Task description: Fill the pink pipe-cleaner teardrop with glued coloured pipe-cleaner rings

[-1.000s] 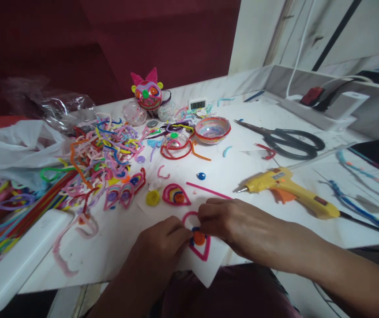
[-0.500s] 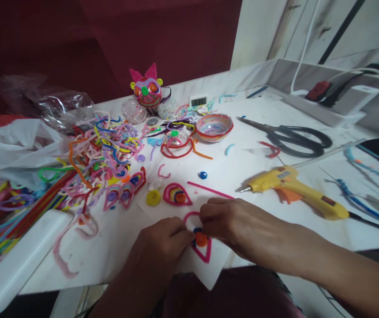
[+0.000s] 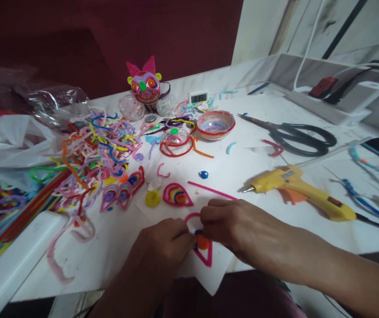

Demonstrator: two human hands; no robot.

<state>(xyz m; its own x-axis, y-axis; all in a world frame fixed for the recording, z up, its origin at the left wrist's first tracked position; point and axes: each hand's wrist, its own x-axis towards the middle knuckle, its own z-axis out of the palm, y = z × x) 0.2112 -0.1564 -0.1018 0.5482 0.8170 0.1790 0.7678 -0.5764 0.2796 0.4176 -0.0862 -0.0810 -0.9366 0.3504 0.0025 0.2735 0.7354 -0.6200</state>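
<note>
Both hands meet over a pink pipe-cleaner teardrop lying on a white paper sheet at the table's near edge. Inside the teardrop sits an orange coil with a bit of blue beside it. My left hand is closed, its fingertips pinched at the coil's left side. My right hand is curled, fingertips pressing on the teardrop's top by the coil. A finished teardrop and a yellow coil lie just beyond.
A yellow glue gun lies to the right, black scissors behind it. A heap of coloured pipe cleaners fills the left, with a plastic bag. A woven bowl, a cat-faced ball and a small clock stand at the back.
Both hands stay on the pink teardrop with only small finger shifts. The camera has tilted a little, so the scene sits slightly higher and more to the right.
</note>
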